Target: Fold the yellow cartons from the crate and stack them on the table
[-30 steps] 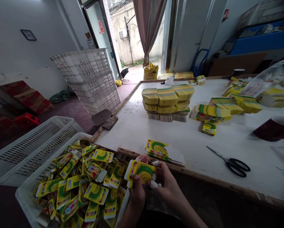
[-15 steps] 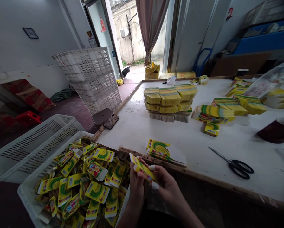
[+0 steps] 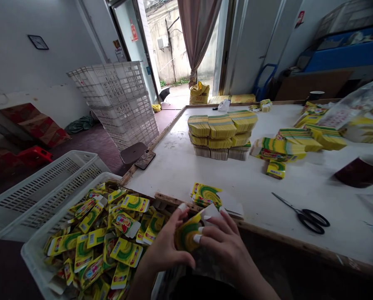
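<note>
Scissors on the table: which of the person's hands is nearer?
Right. The right hand is left of the scissors in the picture; the left hand is farther left, with a yellow carton between them.

The small, yellow-and-green printed paperboard carton [image 3: 187, 236] is tilted between the left hand [image 3: 165, 248] and the right hand [image 3: 225, 241], beside the counter [image 3: 161, 177]. A white portion shows at its upper right.
</note>
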`<state>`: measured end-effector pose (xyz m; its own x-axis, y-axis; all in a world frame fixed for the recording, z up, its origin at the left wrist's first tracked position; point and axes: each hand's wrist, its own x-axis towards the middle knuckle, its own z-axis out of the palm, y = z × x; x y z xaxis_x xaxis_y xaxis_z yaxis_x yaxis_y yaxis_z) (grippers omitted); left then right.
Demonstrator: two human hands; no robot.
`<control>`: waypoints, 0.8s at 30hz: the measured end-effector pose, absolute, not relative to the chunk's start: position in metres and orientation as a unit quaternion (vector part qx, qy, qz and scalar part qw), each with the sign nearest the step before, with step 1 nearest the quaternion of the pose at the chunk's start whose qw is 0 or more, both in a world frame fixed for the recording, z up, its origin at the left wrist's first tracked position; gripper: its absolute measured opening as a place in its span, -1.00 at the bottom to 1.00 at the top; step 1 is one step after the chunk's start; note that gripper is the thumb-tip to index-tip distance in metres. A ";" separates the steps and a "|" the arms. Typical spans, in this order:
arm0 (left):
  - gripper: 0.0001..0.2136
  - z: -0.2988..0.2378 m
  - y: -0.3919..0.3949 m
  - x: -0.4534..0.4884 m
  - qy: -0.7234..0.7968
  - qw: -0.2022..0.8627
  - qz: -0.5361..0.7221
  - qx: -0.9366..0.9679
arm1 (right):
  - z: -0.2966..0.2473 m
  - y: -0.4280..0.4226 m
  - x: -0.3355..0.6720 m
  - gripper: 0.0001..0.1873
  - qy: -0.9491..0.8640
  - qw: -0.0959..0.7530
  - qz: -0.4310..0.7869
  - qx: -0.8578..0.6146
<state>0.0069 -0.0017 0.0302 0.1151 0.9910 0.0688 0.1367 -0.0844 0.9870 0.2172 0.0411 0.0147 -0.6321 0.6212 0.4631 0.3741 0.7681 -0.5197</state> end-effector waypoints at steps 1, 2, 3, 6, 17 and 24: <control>-0.17 0.030 -0.002 0.012 0.500 0.466 0.407 0.606 | 0.014 0.037 0.213 -0.66 -0.882 0.334 0.187 -0.275; -0.27 0.028 -0.003 0.017 0.516 0.454 0.377 0.621 | 0.011 0.034 0.209 -0.62 -0.866 0.363 0.185 -0.289; -0.37 0.025 -0.003 0.024 0.534 0.437 0.362 0.627 | 0.008 0.031 0.205 -0.55 -0.834 0.408 0.186 -0.322; -0.43 0.014 -0.005 0.040 0.586 0.383 0.361 0.615 | -0.005 0.029 0.199 -0.26 -0.682 0.517 0.260 -0.447; -0.39 -0.001 -0.013 0.062 0.525 0.319 0.406 0.676 | -0.009 0.034 0.198 -0.30 -0.452 0.314 0.752 -0.363; -0.34 -0.008 -0.004 0.059 0.538 0.314 0.365 0.692 | -0.014 0.031 0.201 -0.33 -0.691 0.363 0.522 -0.344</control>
<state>0.0588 -0.0035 -0.0076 0.1545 0.9739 0.1664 0.5155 -0.2231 0.8273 0.2006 0.0313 -0.0137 -0.4996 0.8544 0.1431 0.0966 0.2191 -0.9709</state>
